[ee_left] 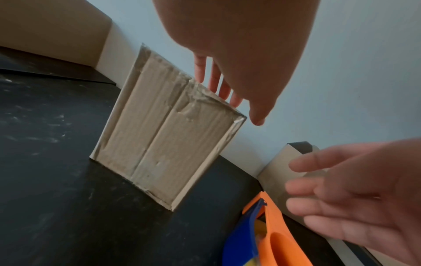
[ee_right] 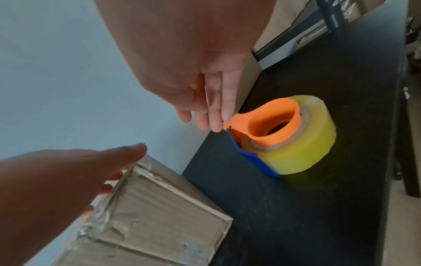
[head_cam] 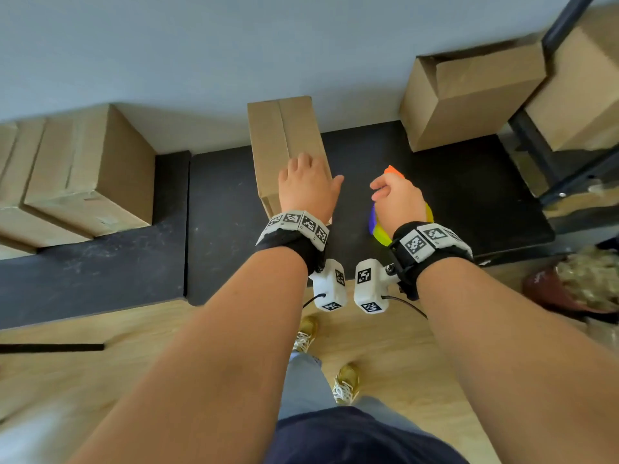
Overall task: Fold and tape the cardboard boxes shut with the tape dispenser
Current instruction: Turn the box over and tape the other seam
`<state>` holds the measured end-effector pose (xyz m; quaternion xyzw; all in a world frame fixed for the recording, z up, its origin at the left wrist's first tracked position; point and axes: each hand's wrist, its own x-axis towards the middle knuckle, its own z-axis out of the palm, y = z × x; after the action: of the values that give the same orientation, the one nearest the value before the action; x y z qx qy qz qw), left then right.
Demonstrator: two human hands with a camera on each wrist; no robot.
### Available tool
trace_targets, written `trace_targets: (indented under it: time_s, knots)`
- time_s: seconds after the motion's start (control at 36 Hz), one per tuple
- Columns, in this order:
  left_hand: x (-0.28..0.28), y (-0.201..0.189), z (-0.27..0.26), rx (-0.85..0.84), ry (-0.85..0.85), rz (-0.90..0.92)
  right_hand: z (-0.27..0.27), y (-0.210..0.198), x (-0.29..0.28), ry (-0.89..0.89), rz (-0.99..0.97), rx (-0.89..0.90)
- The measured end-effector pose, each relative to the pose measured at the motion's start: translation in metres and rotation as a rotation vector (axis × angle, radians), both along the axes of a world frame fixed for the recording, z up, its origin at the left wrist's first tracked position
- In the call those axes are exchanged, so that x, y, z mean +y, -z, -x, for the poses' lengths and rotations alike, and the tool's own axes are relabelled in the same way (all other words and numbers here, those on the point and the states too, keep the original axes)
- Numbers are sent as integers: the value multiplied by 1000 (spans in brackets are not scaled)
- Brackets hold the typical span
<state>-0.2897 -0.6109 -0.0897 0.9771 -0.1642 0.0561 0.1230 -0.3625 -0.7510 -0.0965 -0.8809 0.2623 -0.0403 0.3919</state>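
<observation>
Resting flat with fingers spread, the left hand (head_cam: 306, 189) presses the narrow taped brown cardboard box (head_cam: 288, 142); beside that box the right hand (head_cam: 397, 197) hovers, fingers relaxed and straight, holding nothing, over the orange-and-blue tape dispenser (ee_right: 282, 136)

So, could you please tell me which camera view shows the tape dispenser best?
The right wrist view: the tape dispenser shows whole, orange handle, blue guard and yellowish roll, lying on the black table. In the head view the right hand hides most of it; the left wrist view cuts it off at the bottom edge.

A black table (head_cam: 217, 209) carries boxes — a narrow taped box (head_cam: 284, 142) at centre, the tape dispenser (ee_right: 284, 136) at its three o'clock, an open box (head_cam: 469, 95) at two o'clock, closed boxes (head_cam: 83, 172) at nine o'clock.
</observation>
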Motion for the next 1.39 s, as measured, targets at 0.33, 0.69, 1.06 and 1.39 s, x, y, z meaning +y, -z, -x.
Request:
trace_targets:
  time_s: [0.33,0.69,1.06,1.39]
  knots:
    - [15,7,9,-7,-89,-5,-10,15,-5,-5,38,74]
    - [-17,-1,-26,144,64,-22,-20,32,-15,30,181,302]
    - [-2,15,-10,-63,-122,-24,-27,70,-18,63,60,509]
    - [9,24,-16,-171,-54,-22,-36,57,-12,28,110,609]
